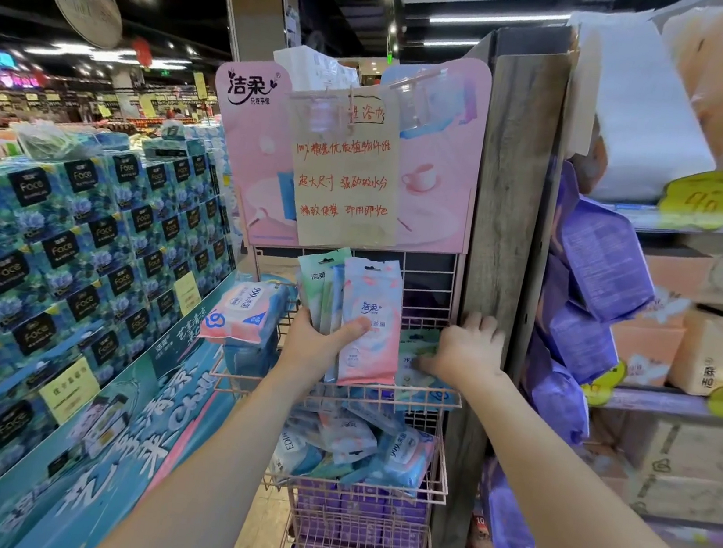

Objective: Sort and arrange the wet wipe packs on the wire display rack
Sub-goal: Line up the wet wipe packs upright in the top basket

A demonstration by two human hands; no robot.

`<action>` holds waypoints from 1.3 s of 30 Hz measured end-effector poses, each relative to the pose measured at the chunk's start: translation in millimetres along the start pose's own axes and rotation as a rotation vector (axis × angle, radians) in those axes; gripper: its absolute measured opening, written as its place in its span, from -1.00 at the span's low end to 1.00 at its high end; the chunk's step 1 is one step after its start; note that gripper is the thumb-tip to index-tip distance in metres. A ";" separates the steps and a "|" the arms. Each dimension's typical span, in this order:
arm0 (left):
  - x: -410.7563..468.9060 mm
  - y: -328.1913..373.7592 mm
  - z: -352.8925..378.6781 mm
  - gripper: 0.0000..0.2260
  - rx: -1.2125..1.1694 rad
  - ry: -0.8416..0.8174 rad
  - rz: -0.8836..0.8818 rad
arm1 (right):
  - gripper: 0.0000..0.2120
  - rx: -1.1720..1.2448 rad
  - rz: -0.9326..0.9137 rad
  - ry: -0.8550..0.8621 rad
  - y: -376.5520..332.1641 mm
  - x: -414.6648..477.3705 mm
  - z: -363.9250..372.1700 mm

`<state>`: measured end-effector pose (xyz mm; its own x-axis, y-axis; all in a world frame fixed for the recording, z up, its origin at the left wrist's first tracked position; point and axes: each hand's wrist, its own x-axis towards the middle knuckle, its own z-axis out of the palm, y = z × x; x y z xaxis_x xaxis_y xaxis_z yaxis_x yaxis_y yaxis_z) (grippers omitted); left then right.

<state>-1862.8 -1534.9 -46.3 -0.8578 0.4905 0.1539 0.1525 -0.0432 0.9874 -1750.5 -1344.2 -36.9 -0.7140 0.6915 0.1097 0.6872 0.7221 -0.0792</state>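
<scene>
A pink wire display rack (335, 392) stands in front of me with several basket tiers. My left hand (318, 341) grips an upright stack of slim wet wipe packs (370, 316), pink and blue in front, green ones behind. My right hand (462, 351) reaches into the top basket at its right side, fingers closed on a green and blue pack (410, 374) lying there. A thick pink and blue wipe pack (244, 311) rests on the basket's left edge. The tier below holds a jumble of blue and pink packs (355, 447).
A pink header board with a handwritten paper sign (345, 170) tops the rack. A grey wooden post (509, 201) stands right of it, with hanging purple packs (599, 268) and shelves of tissue. Stacked blue tissue boxes (78, 245) fill the left.
</scene>
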 end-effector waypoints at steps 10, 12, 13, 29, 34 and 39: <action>-6.1 6.7 3.7 -0.54 0.033 0.038 -0.023 | -0.30 0.275 0.127 -0.122 -7.1 1.6 3.1; -6.6 7.1 3.8 -0.56 0.030 0.041 -0.022 | -0.35 0.329 0.146 -0.118 -7.6 4.1 5.8; -7.1 7.4 4.1 -0.55 0.025 0.041 -0.021 | -0.41 0.349 0.151 -0.106 -6.9 4.7 7.0; -3.8 3.6 -0.1 -0.38 -0.003 0.037 -0.036 | -0.32 1.299 -0.112 0.322 14.2 2.9 -6.2; -6.5 6.9 2.0 -0.48 0.011 0.034 -0.017 | -0.61 1.162 -0.087 0.287 12.1 19.2 -13.9; -6.2 6.0 1.7 -0.41 0.024 0.039 -0.021 | -0.48 0.897 -0.091 0.204 9.5 26.2 -8.0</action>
<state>-1855.8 -1536.8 -41.4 -0.8795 0.4563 0.1354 0.1460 -0.0121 0.9892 -1761.6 -1319.4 -26.9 -0.6644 0.6761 0.3187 0.2074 0.5764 -0.7904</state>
